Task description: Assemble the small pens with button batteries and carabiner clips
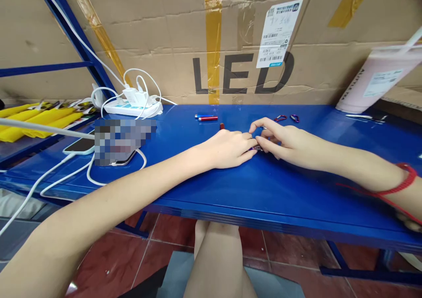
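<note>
Both my hands meet at the middle of the blue metal shelf (211,188). My left hand (231,148) lies with fingers curled together, its fingertips pinching a small purple object (255,148) that is mostly hidden. My right hand (283,142) faces it, fingers bent and pinching at the same small object. A red string bracelet (404,181) is on my right wrist. A red carabiner (280,118) and a purple carabiner (294,118) lie just behind my right hand. A blue lighter (201,116) and a red lighter (208,119) lie behind my left hand.
A large cardboard box (231,38) marked LED forms the back wall. A white power strip (132,107) with chargers and cables sits at back left, phones (81,146) beside it. Yellow packets (36,120) lie far left. A pink cup (372,80) stands at right.
</note>
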Tool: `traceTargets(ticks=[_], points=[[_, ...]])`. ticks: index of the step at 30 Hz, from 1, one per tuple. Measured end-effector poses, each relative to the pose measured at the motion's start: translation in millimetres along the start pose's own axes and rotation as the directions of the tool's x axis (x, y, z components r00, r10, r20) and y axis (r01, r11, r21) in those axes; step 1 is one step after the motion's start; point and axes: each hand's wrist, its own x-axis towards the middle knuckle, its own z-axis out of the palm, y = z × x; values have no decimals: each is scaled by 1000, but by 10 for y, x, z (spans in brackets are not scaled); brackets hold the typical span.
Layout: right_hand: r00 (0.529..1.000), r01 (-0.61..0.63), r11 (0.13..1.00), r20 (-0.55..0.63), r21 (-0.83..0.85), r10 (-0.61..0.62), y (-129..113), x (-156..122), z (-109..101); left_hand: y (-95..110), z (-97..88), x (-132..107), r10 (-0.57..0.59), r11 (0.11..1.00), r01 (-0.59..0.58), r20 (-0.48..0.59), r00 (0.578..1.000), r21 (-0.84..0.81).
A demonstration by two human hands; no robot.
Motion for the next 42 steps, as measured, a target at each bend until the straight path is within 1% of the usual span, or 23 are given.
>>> traceTargets(ticks=[6, 10, 14, 20, 24, 28, 35, 39, 42], points=[[1000, 3, 1000, 8, 6, -3, -5, 1, 3, -43, 7, -3, 27, 1000, -27, -14, 1000, -13], [1000, 11, 1000, 8, 25, -11, -3, 4, 4, -44, -7, -5, 10, 1000, -10, -3, 1000, -20], [1000, -8, 999, 22, 48, 7, -12, 7, 11, -39, -14, -10, -5, 999, 4, -5, 1000, -31], [999, -27, 998, -19, 58, 28, 2, 36, 48, -33, -11, -3, -26, 999, 25, -32, 999, -46], [996, -78, 997, -32, 12, 78, -41, 34, 29, -22, -19, 5, -66, 996, 64, -27, 997, -61], [990, -129, 991, -63, -41, 126, -71, 34, 16, -18, -17, 9, -70, 994, 69, -14, 997, -83], [989, -107, 994, -105, -8, 106, 22, 84, 69, -6, 25, 25, -127, 987, 126, -4, 992, -96], [988, -133, 987, -87, -89, 125, 38, 97, 84, 8, 71, 65, -147, 987, 146, -8, 989, -66], [989, -142, 982, -61, -123, 135, 49, 116, 98, 24, 107, 120, -161, 987, 161, -9, 987, 1]])
